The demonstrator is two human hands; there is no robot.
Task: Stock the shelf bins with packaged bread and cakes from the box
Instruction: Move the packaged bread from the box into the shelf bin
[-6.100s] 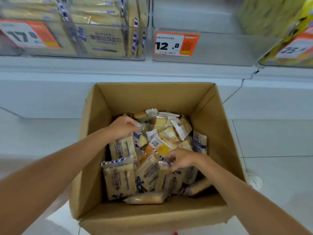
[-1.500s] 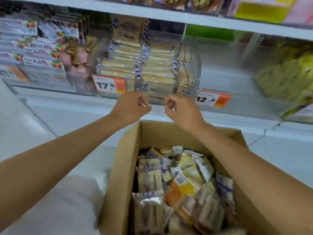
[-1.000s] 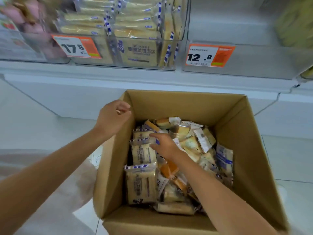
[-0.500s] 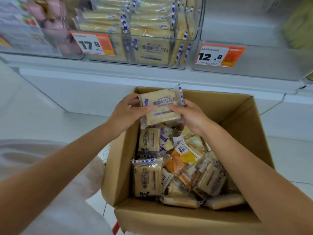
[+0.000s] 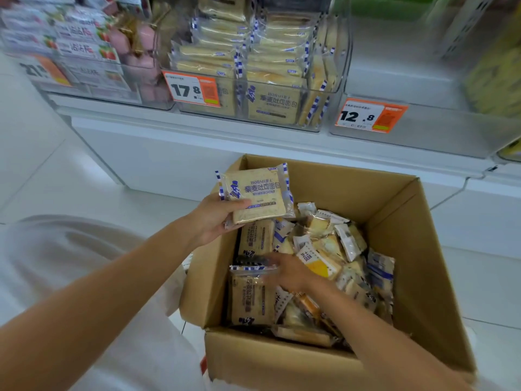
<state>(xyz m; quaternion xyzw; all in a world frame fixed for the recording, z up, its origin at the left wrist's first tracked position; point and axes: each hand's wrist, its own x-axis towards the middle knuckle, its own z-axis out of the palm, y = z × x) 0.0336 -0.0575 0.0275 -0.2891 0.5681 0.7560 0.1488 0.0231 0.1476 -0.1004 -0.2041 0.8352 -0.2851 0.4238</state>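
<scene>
An open cardboard box (image 5: 400, 221) on the floor holds several packaged breads and cakes. My left hand (image 5: 214, 218) holds a beige toast bread packet (image 5: 258, 193) with blue-white edges above the box's far left corner. My right hand (image 5: 284, 270) is down in the box, blurred, fingers on the top edge of another toast packet (image 5: 251, 297) lying at the near left. On the shelf above, a clear bin (image 5: 253, 108) tagged 17.8 is stacked with the same toast packets.
Right of that bin, a clear bin (image 5: 423, 128) tagged 12.8 looks bare inside. A left bin (image 5: 93, 83) holds strawberry-printed and pink packets. Yellow packets (image 5: 499, 74) fill the far right. White floor tiles surround the box; my white clothing lies lower left.
Half a second ago both hands held the toast packet; now only the left holds it, and the right has dropped into the box onto another packet.
</scene>
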